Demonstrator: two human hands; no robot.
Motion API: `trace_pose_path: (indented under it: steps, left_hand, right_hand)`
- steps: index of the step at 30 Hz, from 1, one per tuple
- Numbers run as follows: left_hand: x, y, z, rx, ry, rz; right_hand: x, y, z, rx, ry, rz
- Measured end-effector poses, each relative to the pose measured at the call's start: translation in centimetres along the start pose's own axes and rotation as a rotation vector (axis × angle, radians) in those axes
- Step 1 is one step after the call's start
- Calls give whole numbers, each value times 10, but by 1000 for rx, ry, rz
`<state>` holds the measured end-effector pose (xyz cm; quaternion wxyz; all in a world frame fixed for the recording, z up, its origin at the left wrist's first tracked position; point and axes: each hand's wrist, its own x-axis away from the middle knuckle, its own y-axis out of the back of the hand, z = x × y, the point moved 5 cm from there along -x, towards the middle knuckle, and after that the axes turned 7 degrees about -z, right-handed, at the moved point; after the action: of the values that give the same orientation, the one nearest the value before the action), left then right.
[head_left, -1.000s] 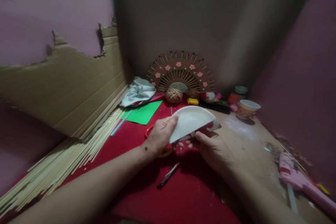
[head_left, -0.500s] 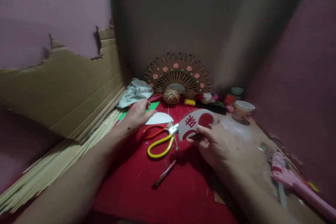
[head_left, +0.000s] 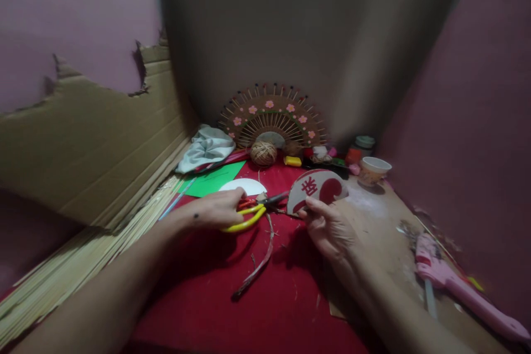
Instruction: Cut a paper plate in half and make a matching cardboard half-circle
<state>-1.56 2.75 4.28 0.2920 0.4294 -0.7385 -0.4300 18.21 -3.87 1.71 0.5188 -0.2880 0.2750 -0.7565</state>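
My left hand (head_left: 219, 209) is closed on the handles of a pair of scissors (head_left: 248, 220), one handle yellow and the other red. Their dark blades point right, toward a half-round piece of cardboard (head_left: 319, 191) with red printing on grey. My right hand (head_left: 326, 227) pinches that cardboard by its lower edge and holds it above the red cloth. Just behind my left hand lies a white half-round piece (head_left: 246, 186) on a green sheet (head_left: 209, 180). A thin brown strip (head_left: 263, 263) curves over the red cloth (head_left: 249, 310) below the scissors.
A decorated fan (head_left: 271, 113) stands at the back, behind a ball of twine (head_left: 263, 153). Thin sticks (head_left: 103, 265) lie along the left. On the right are a paper cup (head_left: 374, 170) and a pink glue gun (head_left: 452, 282). Torn cardboard (head_left: 103, 149) leans on the left wall.
My left hand has come down and taken hold of the scissors, lifting them from the cloth. My right hand still holds the printed cardboard. The view has shifted slightly.
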Motion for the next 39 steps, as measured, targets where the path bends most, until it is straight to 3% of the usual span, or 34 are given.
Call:
trace_pose_path:
  steps: [4, 8, 12, 20, 28, 39]
  left_hand:
    - [0, 6, -8, 42, 27, -36]
    - [9, 2, -33, 157, -165, -162]
    - [24, -11, -50, 115, -327, -136]
    - [31, -21, -61, -104, -270, -30]
    - [32, -31, -59, -293, -283, 9]
    - [34, -28, -60, -284, -243, 63]
  right_hand:
    - [1, -1, 5, -26, -7, -26]
    - [1, -2, 7, -34, 3, -12]
    - [1, -3, 9, -55, 26, 19]
    - [-3, 0, 9, -84, 14, 15]
    - [-2, -1, 4, -80, 7, -2]
    - [-4, 1, 2, -42, 15, -16]
